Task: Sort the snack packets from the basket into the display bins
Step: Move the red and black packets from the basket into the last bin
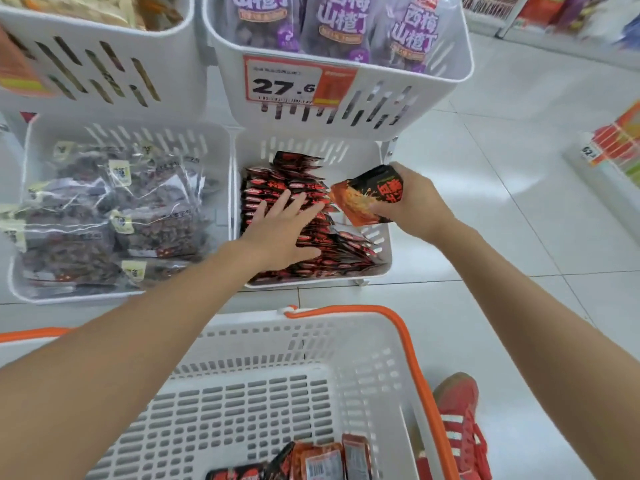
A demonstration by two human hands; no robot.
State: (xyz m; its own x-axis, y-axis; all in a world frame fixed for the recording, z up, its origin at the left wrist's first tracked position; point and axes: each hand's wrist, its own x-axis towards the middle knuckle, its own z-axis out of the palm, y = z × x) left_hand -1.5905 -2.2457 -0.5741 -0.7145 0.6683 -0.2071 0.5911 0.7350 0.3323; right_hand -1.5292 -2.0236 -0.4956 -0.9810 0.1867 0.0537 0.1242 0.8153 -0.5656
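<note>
over one bin [346, 150], left hand [284, 230] flat on stacked packets [273, 180], right hand [412, 202] holds one packet [367, 199]

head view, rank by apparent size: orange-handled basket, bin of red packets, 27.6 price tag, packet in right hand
basket, nearest the camera
bin
price tag
packet, partly covered by the right hand, so near the tag

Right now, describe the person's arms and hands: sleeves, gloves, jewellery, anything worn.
Both arms are bare along everything in view: no sleeve shows on the left arm or the right arm. The left hand and the right hand are bare too, with no gloves, and no watch, bracelet or ring is visible.
</note>
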